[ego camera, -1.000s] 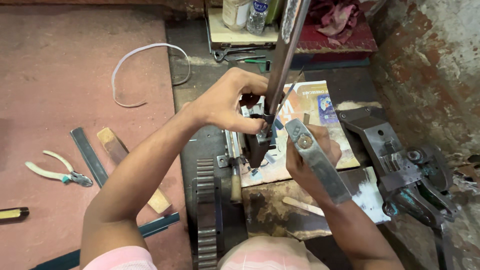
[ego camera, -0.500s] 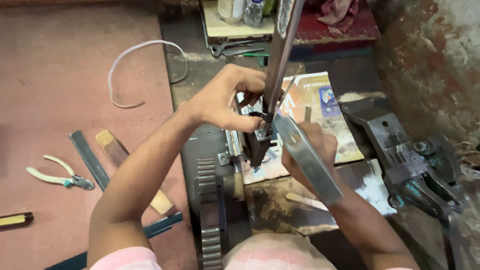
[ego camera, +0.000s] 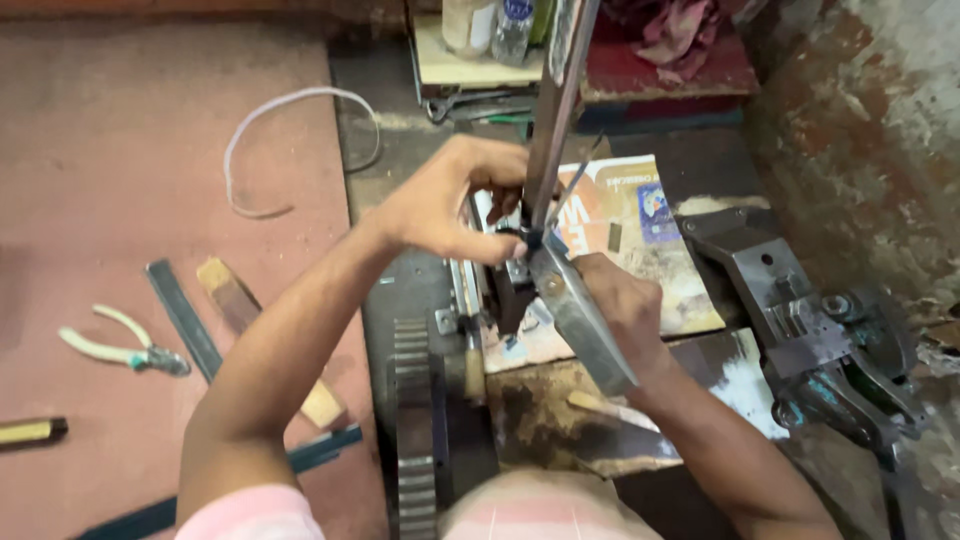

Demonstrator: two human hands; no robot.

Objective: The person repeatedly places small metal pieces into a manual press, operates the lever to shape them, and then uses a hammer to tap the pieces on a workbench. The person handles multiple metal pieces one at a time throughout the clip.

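My left hand pinches a small dark metal part at the foot of a long upright metal bar that rises out of the top of the view. My right hand is closed around a flat grey metal bar, whose upper end meets the same joint. Both hands work over a worn printed sheet lying on the dark work surface. My fingers partly hide the joint itself.
A toothed gear rack lies below my left arm. White-handled pliers, a flat file, a wooden block and a white cord loop sit on the red floor. A bench vise stands at right; bottles at the back.
The view has shifted slightly. My right hand with the flat bar has moved up toward the joint, and my left hand has closed tighter on the small part.
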